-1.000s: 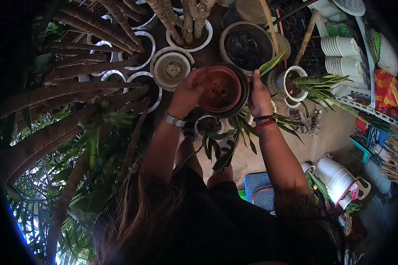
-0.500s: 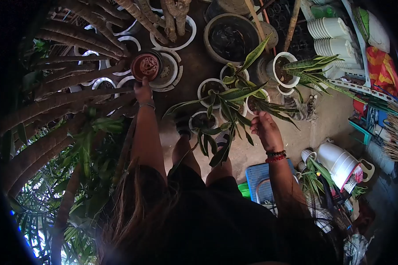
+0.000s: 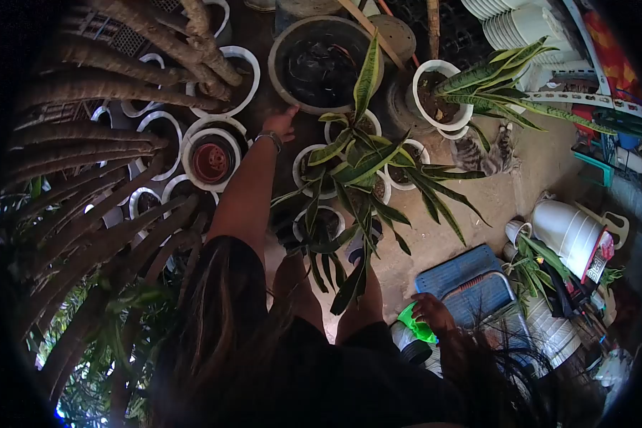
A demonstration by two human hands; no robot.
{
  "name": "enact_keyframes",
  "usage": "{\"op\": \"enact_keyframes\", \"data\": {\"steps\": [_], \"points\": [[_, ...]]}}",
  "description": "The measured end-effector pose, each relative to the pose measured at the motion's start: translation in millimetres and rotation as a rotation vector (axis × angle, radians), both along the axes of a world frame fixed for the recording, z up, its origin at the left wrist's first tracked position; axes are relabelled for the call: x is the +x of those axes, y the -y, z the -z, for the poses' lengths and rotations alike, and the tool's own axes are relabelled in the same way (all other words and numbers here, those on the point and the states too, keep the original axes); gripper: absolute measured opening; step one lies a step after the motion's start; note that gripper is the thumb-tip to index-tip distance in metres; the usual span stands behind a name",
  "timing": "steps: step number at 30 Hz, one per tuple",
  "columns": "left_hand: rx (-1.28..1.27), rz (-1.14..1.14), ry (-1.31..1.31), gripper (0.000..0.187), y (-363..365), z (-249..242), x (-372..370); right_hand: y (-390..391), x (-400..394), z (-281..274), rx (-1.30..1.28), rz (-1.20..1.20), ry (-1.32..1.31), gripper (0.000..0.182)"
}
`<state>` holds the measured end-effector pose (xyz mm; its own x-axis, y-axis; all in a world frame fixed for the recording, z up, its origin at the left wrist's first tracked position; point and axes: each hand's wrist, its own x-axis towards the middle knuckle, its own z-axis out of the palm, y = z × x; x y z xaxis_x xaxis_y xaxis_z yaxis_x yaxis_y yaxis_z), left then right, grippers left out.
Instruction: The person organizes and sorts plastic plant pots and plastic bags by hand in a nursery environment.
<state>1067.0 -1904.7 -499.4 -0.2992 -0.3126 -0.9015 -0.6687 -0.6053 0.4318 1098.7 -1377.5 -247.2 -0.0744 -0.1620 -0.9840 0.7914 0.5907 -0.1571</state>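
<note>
Woody trunks (image 3: 85, 91) crowd the left, potted snake plants (image 3: 367, 167) fan across the centre, and one tall leaf (image 3: 367, 77) cuts over the right rim of the big grey basin (image 3: 274, 68), far centre, round mouth facing up, axis upright! Left hand (image 3: 279, 125) right by the basin's near rim, finger opening hard to tell; right hand (image 3: 433, 312) near right, beside something bright green (image 3: 417, 327), fingers bent, hold unclear.
</note>
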Motion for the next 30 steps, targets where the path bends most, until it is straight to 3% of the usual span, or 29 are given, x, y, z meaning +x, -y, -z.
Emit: {"op": "enact_keyframes", "data": {"steps": [1,2,5,6,7,10,12,13,14,17,23,30], "points": [[0.043,-0.072,0.0,0.078,-2.0,10.5,-10.2,-24.5,5.5,9.7,0.03,0.06,0.035,0.031],[0.085,-0.114,-0.037,0.089,-1.2,27.9,-16.9,-92.3,18.5,57.0,-0.043,0.297,0.315,0.033],[0.118,-0.21,-0.13,0.095,-15.0,42.0,-28.9,-84.3,39.1,44.7,0.179,0.158,0.205,0.033],[0.118,-0.195,-0.137,0.095,-17.4,43.2,-35.1,-123.0,59.1,74.0,-0.068,0.534,0.431,0.033],[0.121,-0.277,-0.148,0.078,-19.5,41.6,-41.2,-158.0,77.6,101.5,-0.251,0.851,0.74,0.033],[0.107,-0.473,-0.161,0.027,-18.9,41.3,-51.6,-81.3,64.5,34.7,0.053,0.103,0.008,0.04],[0.079,-0.474,-0.144,0.026,-12.0,22.0,-48.9,-93.3,63.7,35.0,0.015,0.208,0.059,0.038],[0.045,-0.479,-0.124,0.026,-6.6,-0.8,-48.0,-88.1,60.6,32.9,-0.031,0.308,0.117,0.036],[0.028,-0.484,-0.132,0.025,-3.2,-26.2,-40.0,-82.6,58.8,28.1,0.19,0.119,0.098,0.034],[0.028,-0.445,-0.217,0.024,7.6,-97.2,-7.1,-97.6,50.7,28.3,-0.011,0.258,0.209,0.035],[-0.081,-0.392,-0.355,0.025,1.3,-259.6,73.2,-30.9,38.8,-37.3,0.069,0.028,-0.108,0.031],[-0.283,-0.498,-0.429,0.022,-78.3,-413.3,139.9,-24.6,-10.4,-93.7,-0.176,-0.068,-0.204,0.027]]}}
